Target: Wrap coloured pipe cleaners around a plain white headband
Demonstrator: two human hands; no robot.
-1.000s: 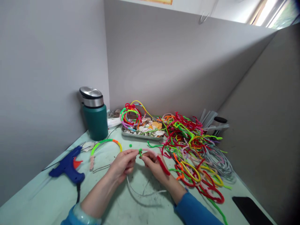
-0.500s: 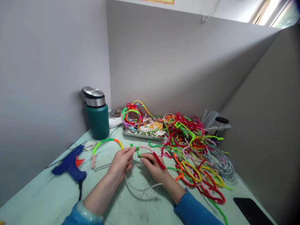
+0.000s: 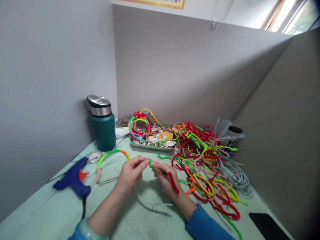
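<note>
My left hand point(image 3: 133, 171) is closed in a pinch on a thin headband wrapped in fuzzy pipe cleaner. Its wrapping point(image 3: 161, 165) runs from red at one end through pale pink to a short green stretch at my left fingertips. Below my fingers, a bare greyish band point(image 3: 152, 203) curves out over the table. My right hand point(image 3: 168, 182) lies under the wrapped part, thumb and fingers closed at the green pipe cleaner point(image 3: 150, 163); its loose end is mostly hidden there. Behind my left hand lies a finished-looking multicoloured band point(image 3: 110, 152).
A blue glue gun point(image 3: 72, 177) lies at left, near a green bottle point(image 3: 102, 125). At the back, a metal tray point(image 3: 150, 146) holds small flat pieces and coloured rings point(image 3: 140, 125). A tangled pipe cleaner pile point(image 3: 197, 143) fills the right side, with a black phone-like slab point(image 3: 268, 225) nearer.
The green pipe cleaner's tail, stretched between my hands before, is now drawn in close to the band. My left fingertips have shifted slightly right, and the red end has tilted downward.
</note>
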